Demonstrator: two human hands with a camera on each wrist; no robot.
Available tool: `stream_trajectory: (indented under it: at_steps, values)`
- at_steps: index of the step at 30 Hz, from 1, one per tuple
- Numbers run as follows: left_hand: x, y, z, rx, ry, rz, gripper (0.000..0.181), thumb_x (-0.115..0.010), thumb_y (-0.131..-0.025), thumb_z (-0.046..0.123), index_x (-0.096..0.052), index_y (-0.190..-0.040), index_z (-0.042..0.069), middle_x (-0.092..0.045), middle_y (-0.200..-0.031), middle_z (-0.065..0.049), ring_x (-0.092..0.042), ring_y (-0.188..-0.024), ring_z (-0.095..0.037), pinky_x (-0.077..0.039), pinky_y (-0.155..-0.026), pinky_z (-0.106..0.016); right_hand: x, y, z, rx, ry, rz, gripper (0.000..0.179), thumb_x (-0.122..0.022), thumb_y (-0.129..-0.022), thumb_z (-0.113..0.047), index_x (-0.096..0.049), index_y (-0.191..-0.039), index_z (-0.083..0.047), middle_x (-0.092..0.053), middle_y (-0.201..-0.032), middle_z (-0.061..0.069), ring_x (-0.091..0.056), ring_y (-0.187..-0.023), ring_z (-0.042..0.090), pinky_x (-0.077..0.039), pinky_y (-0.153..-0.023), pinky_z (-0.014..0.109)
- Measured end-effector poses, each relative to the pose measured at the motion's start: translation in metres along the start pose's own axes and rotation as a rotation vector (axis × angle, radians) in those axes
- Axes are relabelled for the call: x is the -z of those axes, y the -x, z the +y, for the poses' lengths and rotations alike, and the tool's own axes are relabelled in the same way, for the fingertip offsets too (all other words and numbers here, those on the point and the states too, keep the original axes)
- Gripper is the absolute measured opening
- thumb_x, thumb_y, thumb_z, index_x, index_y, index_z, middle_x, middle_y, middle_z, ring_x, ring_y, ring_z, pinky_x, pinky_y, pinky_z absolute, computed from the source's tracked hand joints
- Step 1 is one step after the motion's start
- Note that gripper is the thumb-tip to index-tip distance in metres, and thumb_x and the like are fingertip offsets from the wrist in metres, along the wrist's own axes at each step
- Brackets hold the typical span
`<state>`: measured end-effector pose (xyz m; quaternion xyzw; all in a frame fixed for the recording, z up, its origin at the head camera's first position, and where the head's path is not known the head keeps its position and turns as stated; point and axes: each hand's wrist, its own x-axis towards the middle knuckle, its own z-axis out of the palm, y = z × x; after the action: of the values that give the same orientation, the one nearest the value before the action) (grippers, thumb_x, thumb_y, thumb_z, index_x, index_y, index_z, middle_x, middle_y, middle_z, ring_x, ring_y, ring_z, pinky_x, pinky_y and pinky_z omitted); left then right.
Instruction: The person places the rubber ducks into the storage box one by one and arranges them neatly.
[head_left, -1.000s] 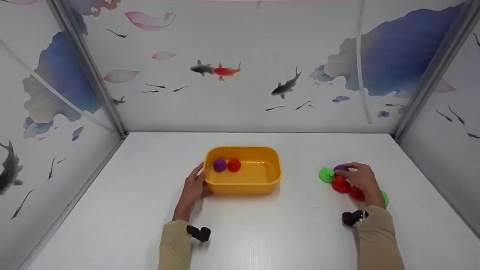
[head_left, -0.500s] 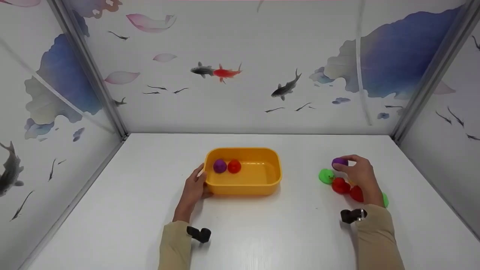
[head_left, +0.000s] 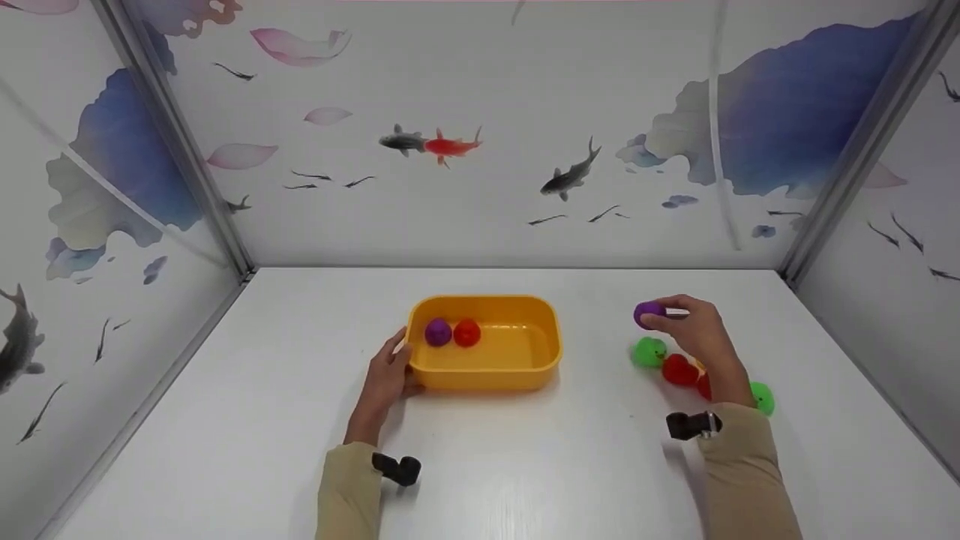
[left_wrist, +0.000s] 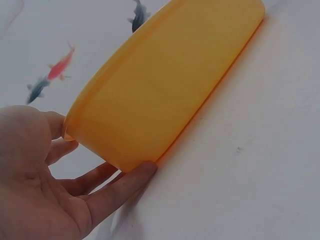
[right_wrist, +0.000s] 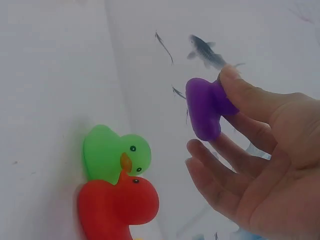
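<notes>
My right hand [head_left: 701,330] pinches a purple rubber duck [right_wrist: 204,107] between thumb and fingers, raised above the other ducks in the head view. Just below it are a green duck [right_wrist: 102,152] and a red duck [right_wrist: 112,210]. My left hand [head_left: 386,379] holds the left end of a yellow plastic tub [left_wrist: 150,90]; in the left wrist view its fingers go round the end wall and lower corner. Inside the tub sit a purple duck [head_left: 438,332] and a red duck [head_left: 466,332], side by side at the left.
Another green duck [head_left: 763,397] lies by my right wrist, and a second red duck [head_left: 704,387] is partly hidden under that arm. Something yellow-orange shows beside it. White table [head_left: 525,465] meets walls painted with fish at the back and sides.
The purple duck was lifted off the pile by my right hand and carried up and leftward. More of the green duck beneath shows. My left hand and the tub have not moved.
</notes>
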<state>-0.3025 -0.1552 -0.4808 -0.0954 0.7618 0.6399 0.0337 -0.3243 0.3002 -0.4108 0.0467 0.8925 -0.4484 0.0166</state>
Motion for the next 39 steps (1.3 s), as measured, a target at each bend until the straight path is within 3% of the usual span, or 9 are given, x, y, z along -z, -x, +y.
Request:
stream_trajectory:
  at_steps: [6, 13, 18, 24, 32, 39]
  values:
    - [0.001, 0.001, 0.0, -0.001, 0.002, -0.007, 0.052, -0.041, -0.109, 0.032, -0.029, -0.159, 0.024, -0.051, -0.148, -0.019, -0.065, -0.084, -0.017, -0.062, -0.083, -0.032, -0.004, 0.0, -0.008, 0.019, -0.01, -0.03, 0.07, -0.068, -0.093, -0.046, -0.047, -0.147, -0.007, -0.047, -0.148, 0.024, -0.049, -0.135, 0.043, -0.041, -0.115, 0.055]
    - [0.003, 0.0, 0.0, -0.023, 0.013, -0.011, 0.052, -0.041, -0.109, 0.031, -0.03, -0.159, 0.023, -0.052, -0.147, -0.02, -0.067, -0.09, -0.018, -0.062, -0.083, -0.036, -0.014, -0.002, -0.02, 0.027, -0.123, -0.07, 0.072, -0.067, -0.092, -0.048, -0.045, -0.15, -0.01, -0.045, -0.152, 0.021, -0.054, -0.132, 0.042, -0.041, -0.116, 0.052]
    - [0.004, 0.001, 0.0, -0.041, 0.0, -0.013, 0.053, -0.041, -0.108, 0.032, -0.03, -0.159, 0.02, -0.053, -0.144, -0.022, -0.067, -0.094, -0.019, -0.063, -0.082, -0.039, -0.024, -0.003, -0.031, -0.013, -0.204, -0.105, 0.077, -0.069, -0.087, -0.055, -0.046, -0.15, -0.015, -0.043, -0.154, 0.016, -0.054, -0.133, 0.04, -0.034, -0.12, 0.054]
    - [0.002, 0.0, 0.001, -0.001, 0.002, -0.012, 0.053, -0.041, -0.108, 0.034, -0.029, -0.159, 0.024, -0.052, -0.146, -0.019, -0.066, -0.091, -0.019, -0.062, -0.085, -0.036, -0.037, -0.006, -0.041, -0.064, -0.217, -0.131, 0.078, -0.07, -0.087, -0.055, -0.045, -0.15, -0.017, -0.04, -0.157, 0.013, -0.053, -0.135, 0.037, -0.024, -0.123, 0.06]
    - [0.001, -0.002, -0.003, 0.028, 0.014, -0.013, 0.052, -0.041, -0.109, 0.033, -0.03, -0.159, 0.026, -0.054, -0.146, -0.018, -0.067, -0.089, -0.018, -0.062, -0.084, -0.035, -0.063, -0.01, -0.054, -0.026, -0.2, -0.138, 0.065, -0.068, -0.093, -0.043, -0.048, -0.145, -0.011, -0.048, -0.149, 0.015, -0.055, -0.131, 0.034, -0.048, -0.111, 0.038]
    - [0.001, 0.0, -0.001, 0.011, 0.023, -0.011, 0.051, -0.041, -0.108, 0.032, -0.031, -0.158, 0.026, -0.052, -0.148, -0.017, -0.065, -0.092, -0.019, -0.062, -0.084, -0.034, -0.079, -0.013, -0.084, 0.068, -0.167, -0.201, 0.052, -0.064, -0.098, -0.031, -0.051, -0.14, -0.005, -0.052, -0.144, 0.018, -0.058, -0.127, 0.032, -0.051, -0.107, 0.039]
